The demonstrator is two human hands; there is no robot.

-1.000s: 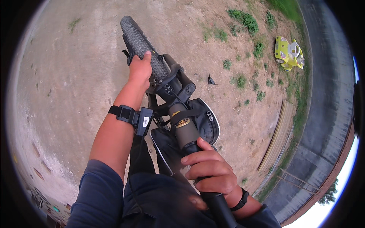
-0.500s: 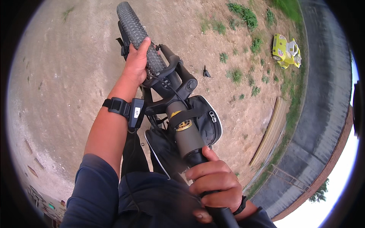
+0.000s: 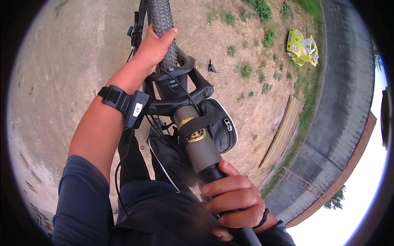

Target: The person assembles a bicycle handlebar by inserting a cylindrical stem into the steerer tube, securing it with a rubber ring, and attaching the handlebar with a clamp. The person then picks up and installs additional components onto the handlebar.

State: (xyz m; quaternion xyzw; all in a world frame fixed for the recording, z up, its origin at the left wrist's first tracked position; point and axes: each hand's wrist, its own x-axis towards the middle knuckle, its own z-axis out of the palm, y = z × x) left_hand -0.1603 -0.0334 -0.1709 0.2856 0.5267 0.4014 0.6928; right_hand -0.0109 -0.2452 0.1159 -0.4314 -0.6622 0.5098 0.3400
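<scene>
The knobbly black rubber tyre [image 3: 162,18] is clasped by the left grip [image 3: 153,50], its length extending forward; the round black tube [image 3: 211,174] is encircled by the right grip [image 3: 236,199].

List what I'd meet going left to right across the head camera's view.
Dark blue left sleeve, left hand holding the tire, right hand wrapped around the black tube, yellow-green toy car, green tree.
</scene>
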